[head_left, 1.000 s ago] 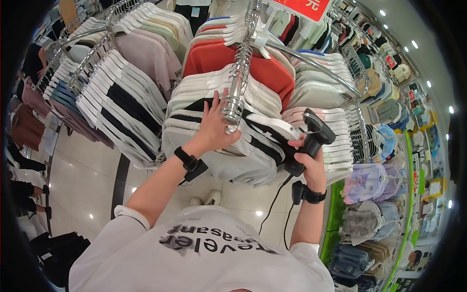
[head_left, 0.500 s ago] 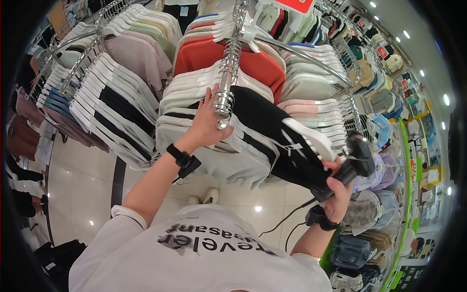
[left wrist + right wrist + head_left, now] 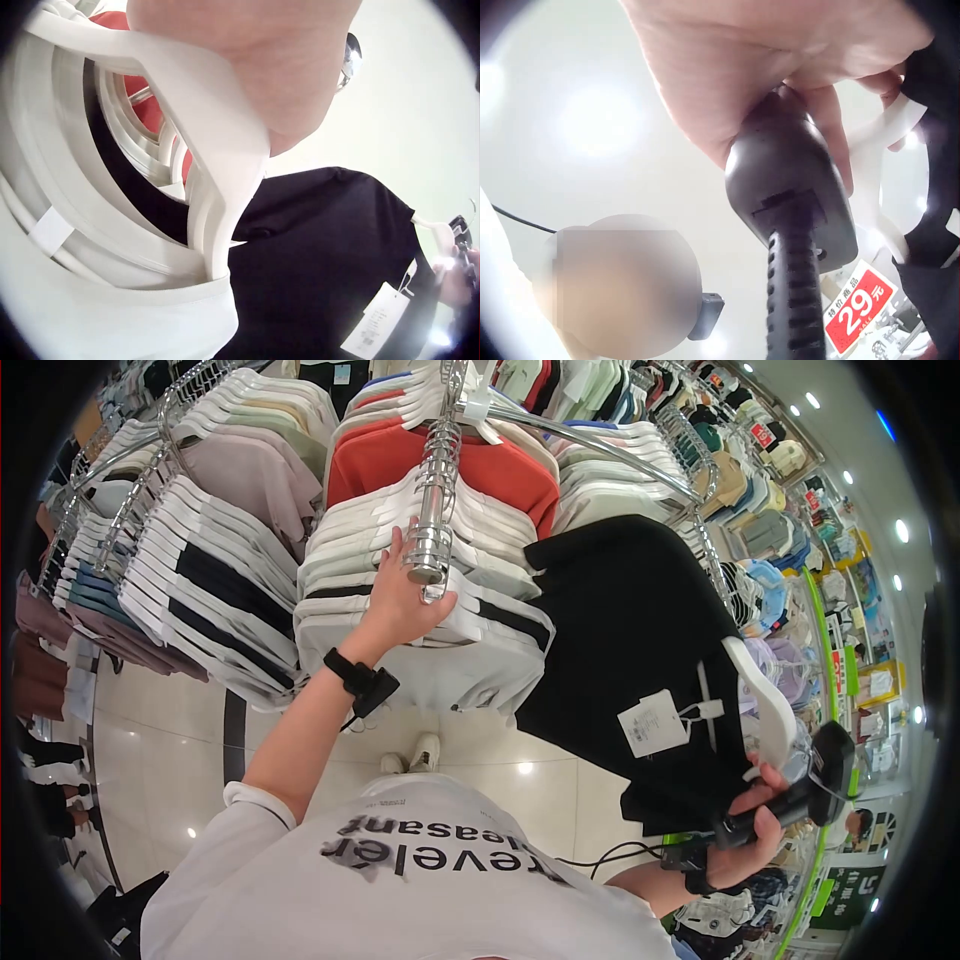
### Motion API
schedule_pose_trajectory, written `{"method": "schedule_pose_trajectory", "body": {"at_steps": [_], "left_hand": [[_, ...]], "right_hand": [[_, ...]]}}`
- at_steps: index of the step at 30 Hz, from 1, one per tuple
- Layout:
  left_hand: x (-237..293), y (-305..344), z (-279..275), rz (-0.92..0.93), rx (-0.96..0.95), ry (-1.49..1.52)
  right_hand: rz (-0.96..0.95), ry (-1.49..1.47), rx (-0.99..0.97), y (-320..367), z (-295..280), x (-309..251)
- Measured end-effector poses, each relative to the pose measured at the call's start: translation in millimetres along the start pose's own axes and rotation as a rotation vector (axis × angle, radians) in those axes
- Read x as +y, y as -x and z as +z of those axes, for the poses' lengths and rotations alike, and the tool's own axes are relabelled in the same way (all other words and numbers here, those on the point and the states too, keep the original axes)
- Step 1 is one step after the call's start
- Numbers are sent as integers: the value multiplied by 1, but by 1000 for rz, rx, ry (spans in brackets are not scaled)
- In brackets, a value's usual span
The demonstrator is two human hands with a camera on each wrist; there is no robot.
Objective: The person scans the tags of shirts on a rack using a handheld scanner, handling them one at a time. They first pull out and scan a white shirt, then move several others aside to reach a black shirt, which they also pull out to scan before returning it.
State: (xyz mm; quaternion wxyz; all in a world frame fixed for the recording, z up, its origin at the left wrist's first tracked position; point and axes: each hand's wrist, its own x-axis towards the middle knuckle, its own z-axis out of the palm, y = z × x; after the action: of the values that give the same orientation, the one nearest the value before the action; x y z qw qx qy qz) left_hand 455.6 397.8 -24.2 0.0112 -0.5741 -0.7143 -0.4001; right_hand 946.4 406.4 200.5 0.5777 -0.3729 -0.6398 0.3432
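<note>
Right hand (image 3: 750, 835): fingers curled round the handle of a black handheld scanner (image 3: 785, 810), also holding the near end of a white hanger (image 3: 765, 710). Out of the scanner's base, a cable (image 3: 793, 300), ribbed at the joint in the right wrist view. On the hanger, a black garment (image 3: 620, 630), tilted, out to the right of the chrome rail (image 3: 430, 540); left edge overlapping a row of light garments (image 3: 430, 670) in the head view, touching or apart hard to tell. Looped on near the neckline, a white paper tag (image 3: 653, 723): fine print in the left wrist view, too small to read.

Left hand (image 3: 405, 600): at the rail's capped end, fingers mostly straight, tips pointing up beside the metal, thumb out below; above a white hanger of the row in the left wrist view. Black wristband (image 3: 350, 672) on that arm.

Farther out: red garment (image 3: 500, 475) behind the light ones. White T-shirt (image 3: 400, 915) on the person, lettering upside down: "evelér", "leasant", first letters lost in folds. Red sign (image 3: 859, 307) in the right wrist view: "特价商品", "29元", "SALE". Green board (image 3: 850, 895) at lower right, characters too small to read surely.
</note>
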Motion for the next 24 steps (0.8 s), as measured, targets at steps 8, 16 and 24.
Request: {"method": "schedule_pose_trajectory", "body": {"at_steps": [8,16,24], "left_hand": [[0,-7,9,-64,101,-47],[-6,-21,13,-95,168,42],[-1,-23,6,-141,88,44]], "right_hand": [[-125,8,82,20,-50,-17],[-157,-168,-135,38,-98,-27],[-72,-81,-290,26,-65,-35]]}}
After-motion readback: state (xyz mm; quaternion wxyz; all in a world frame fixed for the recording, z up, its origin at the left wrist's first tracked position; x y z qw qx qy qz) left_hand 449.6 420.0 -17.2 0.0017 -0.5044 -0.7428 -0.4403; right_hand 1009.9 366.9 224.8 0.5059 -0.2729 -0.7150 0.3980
